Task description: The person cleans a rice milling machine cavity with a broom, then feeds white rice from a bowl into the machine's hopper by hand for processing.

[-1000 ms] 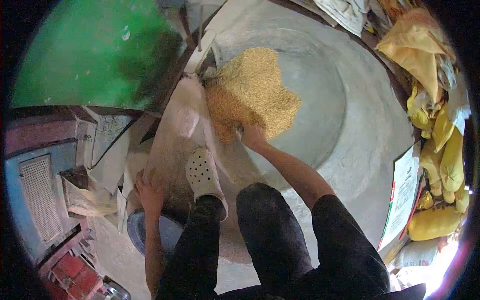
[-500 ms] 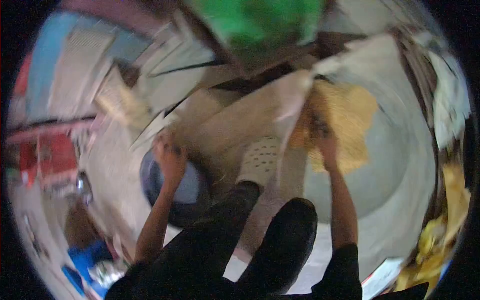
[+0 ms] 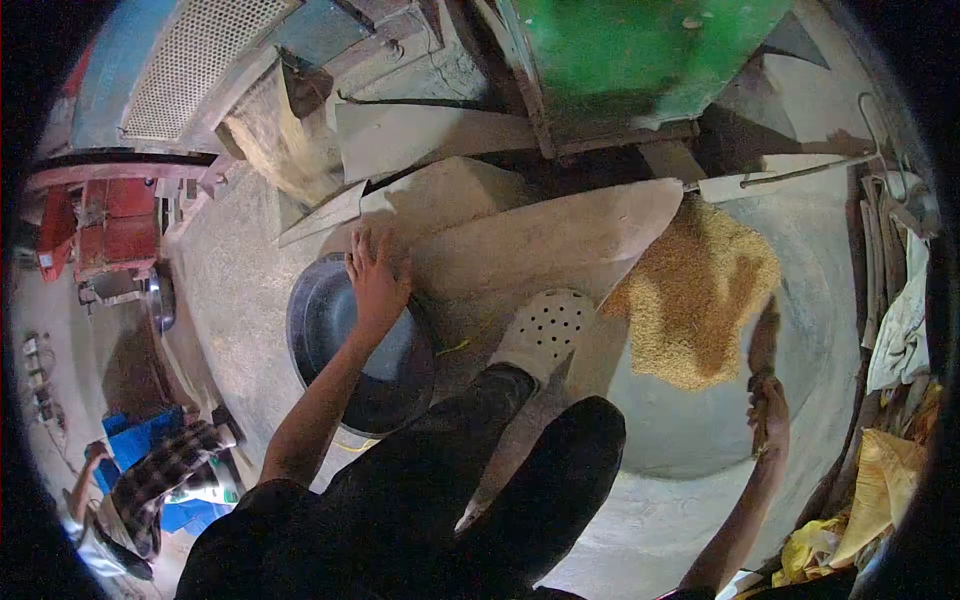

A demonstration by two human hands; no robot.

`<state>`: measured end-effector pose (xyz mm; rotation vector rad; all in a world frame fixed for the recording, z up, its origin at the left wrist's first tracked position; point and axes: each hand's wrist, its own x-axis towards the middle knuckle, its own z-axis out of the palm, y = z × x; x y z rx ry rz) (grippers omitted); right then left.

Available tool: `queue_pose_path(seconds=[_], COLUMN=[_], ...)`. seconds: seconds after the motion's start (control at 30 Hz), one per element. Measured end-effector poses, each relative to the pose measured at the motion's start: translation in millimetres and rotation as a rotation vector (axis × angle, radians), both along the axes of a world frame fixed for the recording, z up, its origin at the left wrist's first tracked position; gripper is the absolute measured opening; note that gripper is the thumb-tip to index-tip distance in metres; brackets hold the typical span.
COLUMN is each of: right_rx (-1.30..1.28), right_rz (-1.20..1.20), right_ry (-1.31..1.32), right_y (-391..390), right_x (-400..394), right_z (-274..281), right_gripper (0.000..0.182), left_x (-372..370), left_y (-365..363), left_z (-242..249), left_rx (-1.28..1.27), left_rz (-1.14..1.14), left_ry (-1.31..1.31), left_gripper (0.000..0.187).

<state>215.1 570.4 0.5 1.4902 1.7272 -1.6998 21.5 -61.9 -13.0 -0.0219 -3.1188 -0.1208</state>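
Lying ahead-left of the curled right hand (image 3: 768, 414), hold unclear, the grain (image 3: 705, 300) is sitting nearer it. The left hand (image 3: 379, 285) is hanging splayed over the tub (image 3: 308, 335).

Grain (image 3: 700, 350) is glowing golden against the grey basin (image 3: 690, 440); the far panel (image 3: 640, 65) is showing green, the left tub (image 3: 410, 370) blackish, and dark dots are patterning the cream shoe (image 3: 545, 335).
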Motion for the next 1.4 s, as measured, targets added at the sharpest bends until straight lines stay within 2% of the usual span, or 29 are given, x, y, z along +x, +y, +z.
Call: queue_pose_path(seconds=[0.03,0.1,0.3,0.43,0.5,0.57,0.6,0.63,0.7,0.73,0.77,0.8,0.83,0.87,0.9,0.93,0.97,1.0,1.03,1.07,1.1,1.13,1.17,1.23,1.27,1.33,1.4], right_rx=[-0.004,0.23,0.299,0.143,0.303,0.278,0.25,0.183,0.444,0.443,0.413,0.381,0.155,0.08,0.323,0.326,0.201,0.103,0.114,0.03,-0.055,-0.016,-0.01,0.14,0.139,0.111,0.105], right_rz=[0.004,-0.039,0.096,0.116,0.203,0.127,0.049,0.007,0.044,0.037,-0.041,-0.12,-0.317,-0.023,0.59,0.329,0.329,0.175,0.159,0.12,0.083,0.052,0.05,-0.14,-0.134,-0.221,-0.276], right_ry=[-0.004,-0.146,0.013,0.097,0.155,0.168,0.181,0.441,0.176,0.178,0.064,-0.049,0.079,0.21,0.358,0.143,0.083,0.068,0.066,0.113,0.162,0.242,0.256,0.277,0.283,0.194,0.188], right_y=[25.8,65.1,-33.0,-69.1,-67.2,-71.6,-73.5,-30.1,-0.5,24.4,64.5,84.7,42.1,46.4,42.6,-47.7,-63.0,-76.4,-79.8,-82.2,-84.5,-87.7,-86.5,-82.8,-79.1,-72.3,-72.3], right_x=[6.6,13.6,-122.8,-146.4,-120.4,-109.4,-101.3,-84.6,-75.9,-65.8,-52.0,-42.4,-46.8,-36.8,-19.3,-62.1,-65.7,-68.4,-60.6,-58.7,-56.5,-46.5,-35.5,-14.4,-1.1,19.2,32.4], right_z=[-24.2,-80.2,-185.0,-170.6,-166.1,-107.6,-87.0,-131.9,-100.2,-127.2,-177.3,-203.3,-180.2,-231.0,-225.0,-150.0,-129.3,-109.4,-94.7,-83.3,-71.3,-57.3,-53.5,-51.5,-52.7,-50.6,-49.3], right_gripper=[0.026,0.033,0.043,0.051,0.053,0.052,0.051,0.044,0.031,0.031,0.032,0.033,0.049,0.049,0.046,0.036,0.035,0.035,0.035,0.035,0.035,0.032,0.032,0.034,0.034,0.034,0.034], left_x=[-0.8,-0.7,-1.4,-3.7,-7.0,-9.6,-9.9,-9.6,-10.2,-10.3,-8.2,-6.4,-6.3,-7.1,-7.2,-6.9,-6.9,-6.1,-4.6,-4.1,0.4,6.8,9.9,16.2,26.7,47.4,47.4], left_y=[-1.3,-2.9,-8.0,-12.8,-14.5,-10.1,-8.6,-6.4,-5.1,-4.7,-3.4,0.7,9.0,19.2,34.0,51.2,66.4,77.3,87.4,100.4,114.2,126.8,136.5,162.6,171.5,186.2,187.9], left_z=[-0.4,-0.1,1.1,10.5,19.9,26.2,28.3,29.6,30.8,28.0,27.1,29.3,32.2,35.7,43.9,58.6,72.0,80.0,91.3,118.5,151.3,191.5,208.9,245.6,247.5,247.7,245.9], left_rx=[-0.019,-0.044,-0.039,0.02,0.041,0.049,0.051,0.076,0.097,0.151,0.206,0.206,0.299,0.396,0.406,0.532,0.66,0.736,0.807,1.053,1.202,1.263,1.318,1.549,1.546,1.912,1.884], left_rz=[0.011,0.032,0.056,0.039,0.045,0.049,0.046,0.046,0.034,0.053,0.075,0.071,0.1,0.126,0.116,0.12,0.119,0.006,-0.104,-0.132,-0.276,-0.359,-0.804,-1.259,-1.259,-1.466,-1.485], left_ry=[-0.019,-0.039,-0.068,-0.003,-0.01,0.008,0.012,0.032,0.048,0.052,0.054,0.056,0.025,-0.007,-0.006,-0.079,-0.156,-0.217,-0.274,-0.578,-0.698,-0.868,-0.756,-0.891,-0.882,-0.633,-0.613], left_gripper=[0.059,0.058,0.056,0.052,0.048,0.034,0.034,0.029,0.024,0.022,0.02,0.02,0.018,0.017,0.017,0.016,0.016,0.018,0.02,0.024,0.034,0.035,0.034,0.028,0.028,0.031,0.028])
